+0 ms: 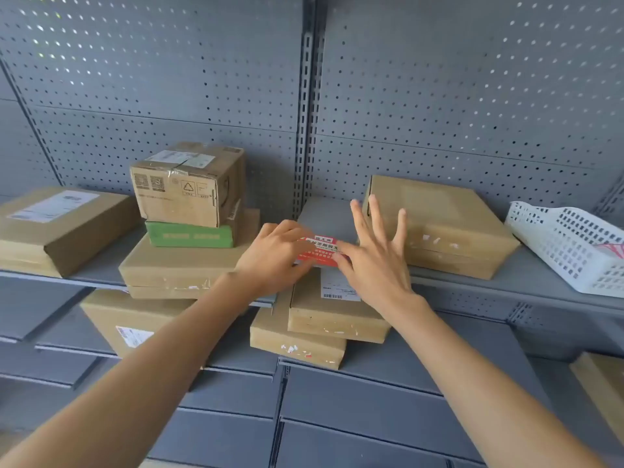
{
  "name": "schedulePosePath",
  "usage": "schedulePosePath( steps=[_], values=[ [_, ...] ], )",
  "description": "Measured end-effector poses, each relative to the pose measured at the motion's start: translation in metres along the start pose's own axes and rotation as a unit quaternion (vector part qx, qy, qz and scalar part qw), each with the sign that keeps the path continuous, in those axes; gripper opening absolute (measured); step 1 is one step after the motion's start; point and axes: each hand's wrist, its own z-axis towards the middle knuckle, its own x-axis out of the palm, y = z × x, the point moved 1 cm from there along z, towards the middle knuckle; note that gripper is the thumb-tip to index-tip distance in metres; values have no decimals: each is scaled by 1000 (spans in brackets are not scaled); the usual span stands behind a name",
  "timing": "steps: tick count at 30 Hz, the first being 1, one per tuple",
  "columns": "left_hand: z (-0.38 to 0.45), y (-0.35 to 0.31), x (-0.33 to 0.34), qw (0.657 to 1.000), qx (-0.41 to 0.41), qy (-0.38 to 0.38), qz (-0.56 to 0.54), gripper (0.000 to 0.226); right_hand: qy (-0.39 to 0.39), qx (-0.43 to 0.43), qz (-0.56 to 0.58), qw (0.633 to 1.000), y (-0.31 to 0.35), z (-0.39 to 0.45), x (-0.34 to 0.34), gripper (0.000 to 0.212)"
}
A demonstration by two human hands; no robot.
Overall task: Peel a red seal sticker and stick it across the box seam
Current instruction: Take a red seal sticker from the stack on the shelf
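A red seal sticker [317, 252] with white and dark print is held in the air between both hands, in front of the shelf edge. My left hand [273, 253] grips its left end with curled fingers. My right hand [373, 255] pinches its right end between thumb and index finger, with the other fingers spread upward. Whether a backing sheet is still on it cannot be seen. Just below the sticker, on the lower shelf, lies a flat cardboard box [334, 319] with a white barcode label, stacked on another flat box [297, 346]. Its seam is hidden.
The upper grey shelf [506, 278] carries a flat box [439, 228] at the right, a white plastic basket [570, 251] at the far right, and a stack of a flat box, a green box [190, 235] and a taped carton [189, 184] at the left. A perforated panel stands behind.
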Motion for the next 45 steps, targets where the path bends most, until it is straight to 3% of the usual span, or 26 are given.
schedulePosePath(
  steps=[6,12,18,21,29,37,40,45],
  values=[
    [-10,-4,8,1000,-4,19,-6,26,29,-11,-53,998,7,-13,9,42],
    [-8,2,10,999,20,-37,-4,11,14,-11,-46,999,10,-10,13,22],
    [-4,5,8,999,35,-23,-17,25,-12,-16,-41,999,7,-6,15,15],
    [-4,10,12,998,45,-46,-19,13,-38,-19,-41,998,6,-4,17,13],
    [9,19,11,996,36,-81,-20,28,-89,-9,-31,996,4,9,20,5],
    [22,27,15,994,21,-107,-24,3,-82,2,-23,996,0,16,24,3],
    [27,28,12,990,5,-141,-32,12,-107,27,30,993,-7,17,20,23],
    [39,30,10,986,3,-164,-38,11,-130,64,85,986,-16,23,7,23]
  ],
)
